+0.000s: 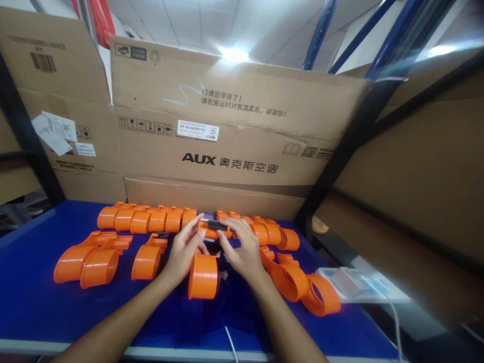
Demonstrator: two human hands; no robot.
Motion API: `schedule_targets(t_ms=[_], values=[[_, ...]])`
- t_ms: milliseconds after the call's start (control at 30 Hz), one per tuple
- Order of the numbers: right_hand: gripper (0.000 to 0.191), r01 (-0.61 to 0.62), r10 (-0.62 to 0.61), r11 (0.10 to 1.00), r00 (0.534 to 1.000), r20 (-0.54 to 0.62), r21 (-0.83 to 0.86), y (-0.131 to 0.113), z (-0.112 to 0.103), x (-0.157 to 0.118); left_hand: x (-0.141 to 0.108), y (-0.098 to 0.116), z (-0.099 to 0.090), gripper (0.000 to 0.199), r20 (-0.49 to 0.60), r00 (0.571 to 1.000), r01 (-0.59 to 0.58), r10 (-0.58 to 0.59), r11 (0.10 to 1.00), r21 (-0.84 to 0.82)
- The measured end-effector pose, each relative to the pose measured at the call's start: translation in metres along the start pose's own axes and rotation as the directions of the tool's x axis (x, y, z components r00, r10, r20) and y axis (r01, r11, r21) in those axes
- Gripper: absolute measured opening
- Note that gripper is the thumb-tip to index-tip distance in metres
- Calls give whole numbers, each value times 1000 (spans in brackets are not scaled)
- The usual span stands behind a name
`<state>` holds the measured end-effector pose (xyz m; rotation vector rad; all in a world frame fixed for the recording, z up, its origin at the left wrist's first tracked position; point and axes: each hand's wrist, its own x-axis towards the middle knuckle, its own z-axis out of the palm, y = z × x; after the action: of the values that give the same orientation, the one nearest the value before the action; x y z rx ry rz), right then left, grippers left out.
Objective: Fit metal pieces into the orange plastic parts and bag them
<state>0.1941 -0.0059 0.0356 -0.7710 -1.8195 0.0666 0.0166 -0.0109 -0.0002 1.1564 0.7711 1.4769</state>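
Observation:
Both hands hold an orange plastic part (203, 230) with a black strip (217, 225) along its top, raised above the blue table. My left hand (185, 250) grips its left end between thumb and fingers. At the right end, my right hand (240, 247) has its fingers and thumb closed around it. Below the hands stands an orange ring-shaped part (203, 276), apart from the fingers. Under my wrists lie dark blue translucent pieces (212, 315), their shape hard to make out.
A row of orange ring parts (141, 221) runs along the back, with more rings (98, 267) at left and others (321, 295) at right. Behind stands a cardboard sheet (234, 131). A white cable (230, 345) crosses the front edge; a white tray (355, 285) sits at right.

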Motion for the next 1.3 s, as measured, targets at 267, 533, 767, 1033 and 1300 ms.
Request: schedule_targets(t_ms=[267,533,767,1033,1300], values=[[24,-61,62,997,998,-12,54,0,6,-3,-1,0,2,69,70,998,-1,-2,999,40],[24,-48,46,996,998,39,69,0,7,-4,-2,2,2,80,124,992,5,-7,1000,18],[36,-103,97,991,993,66,84,5,-1,0,1,2,2,66,53,998,32,-28,997,-66],[4,-80,137,987,867,479,-138,21,-25,4,5,12,-1,59,-89,994,63,-70,994,-87],[5,-137,357,915,709,608,-378,12,-24,0,5,3,-1,45,-42,999,-10,9,1000,-25]])
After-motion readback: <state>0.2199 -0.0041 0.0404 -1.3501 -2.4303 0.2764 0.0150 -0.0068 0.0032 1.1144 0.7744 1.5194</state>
